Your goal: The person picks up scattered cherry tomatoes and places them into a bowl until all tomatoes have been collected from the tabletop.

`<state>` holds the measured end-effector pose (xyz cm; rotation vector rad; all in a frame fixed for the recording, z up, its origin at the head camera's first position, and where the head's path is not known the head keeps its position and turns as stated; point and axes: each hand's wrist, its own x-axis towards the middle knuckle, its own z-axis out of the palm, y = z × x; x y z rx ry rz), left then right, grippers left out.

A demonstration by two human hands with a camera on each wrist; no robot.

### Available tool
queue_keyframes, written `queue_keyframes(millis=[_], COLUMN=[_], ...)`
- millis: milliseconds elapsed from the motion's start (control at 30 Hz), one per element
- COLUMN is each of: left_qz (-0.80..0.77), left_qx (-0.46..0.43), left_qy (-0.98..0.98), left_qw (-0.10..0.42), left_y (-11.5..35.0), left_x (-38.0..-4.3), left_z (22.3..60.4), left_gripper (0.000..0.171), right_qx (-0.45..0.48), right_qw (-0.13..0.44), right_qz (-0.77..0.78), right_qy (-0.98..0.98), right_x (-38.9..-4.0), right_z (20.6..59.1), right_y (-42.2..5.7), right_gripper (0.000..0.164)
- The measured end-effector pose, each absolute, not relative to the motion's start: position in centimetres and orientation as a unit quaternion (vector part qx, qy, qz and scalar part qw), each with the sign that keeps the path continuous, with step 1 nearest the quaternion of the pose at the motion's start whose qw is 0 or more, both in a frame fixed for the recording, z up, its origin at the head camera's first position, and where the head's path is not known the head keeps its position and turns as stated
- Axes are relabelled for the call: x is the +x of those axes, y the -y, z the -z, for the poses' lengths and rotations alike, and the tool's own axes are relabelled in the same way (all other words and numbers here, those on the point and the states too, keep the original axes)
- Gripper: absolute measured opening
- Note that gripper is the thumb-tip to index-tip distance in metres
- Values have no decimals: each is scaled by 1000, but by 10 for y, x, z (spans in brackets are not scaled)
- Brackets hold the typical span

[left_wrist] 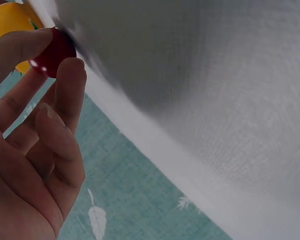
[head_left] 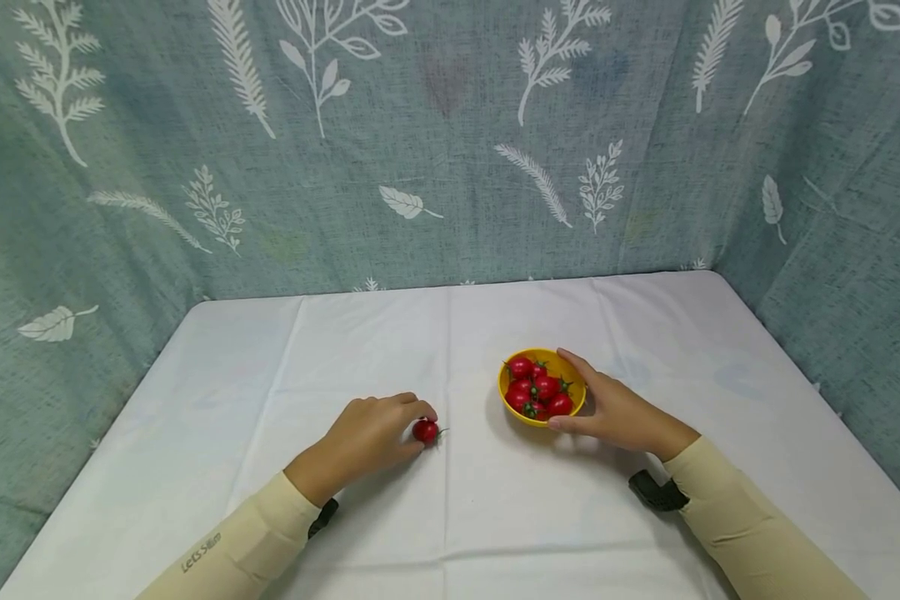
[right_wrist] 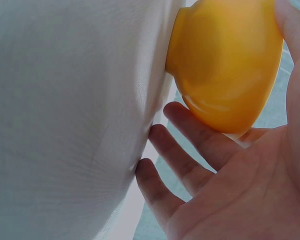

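Observation:
Left of the bowl, my left hand (head_left: 375,435) pinches a red cherry tomato (head_left: 424,431) between thumb and fingers, close over the white cloth. The tomato's green stem points right, toward the bowl. In the left wrist view the tomato (left_wrist: 62,54) shows dark red and glossy between the fingertips. A yellow bowl (head_left: 502,395) stands upright on the table, with several red cherry tomatoes (head_left: 545,387) inside. My right hand (head_left: 622,414) holds the bowl from its right side, thumb at the near rim and index finger at the far rim. The right wrist view shows the other fingers beside the bowl's wall (right_wrist: 225,60).
A white cloth (head_left: 367,350) with fold creases covers the table. Behind it and at both sides hangs a blue-green curtain (head_left: 450,242) with white leaf prints. Dark wrist bands (head_left: 658,490) show under the beige sleeves (head_left: 750,517).

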<state>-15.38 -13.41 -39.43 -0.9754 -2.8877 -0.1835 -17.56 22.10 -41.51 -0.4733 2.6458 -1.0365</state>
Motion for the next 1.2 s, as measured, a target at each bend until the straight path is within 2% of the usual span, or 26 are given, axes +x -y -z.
queue_keyframes(millis=[300, 433, 833, 1200], left_qz=[62, 65, 124, 108], left_qx=[-315, -309, -351, -357], left_qy=[946, 947, 923, 926], left_qw=[48, 51, 99, 59], left_y=[134, 127, 66, 33], left_x=[-156, -161, -183, -192], left_z=[391, 384, 366, 372], left_gripper=[19, 22, 28, 33], right_qx=[-163, -164, -166, -175], right_qw=[129, 130, 125, 126], right_qz=[360, 358, 366, 384], right_qy=[-910, -910, -907, -898], right_x=[-173, -173, -172, -167], right_z=[417, 417, 419, 419], right_y=[-220, -220, -223, -221], right_gripper=[107, 107, 107, 106])
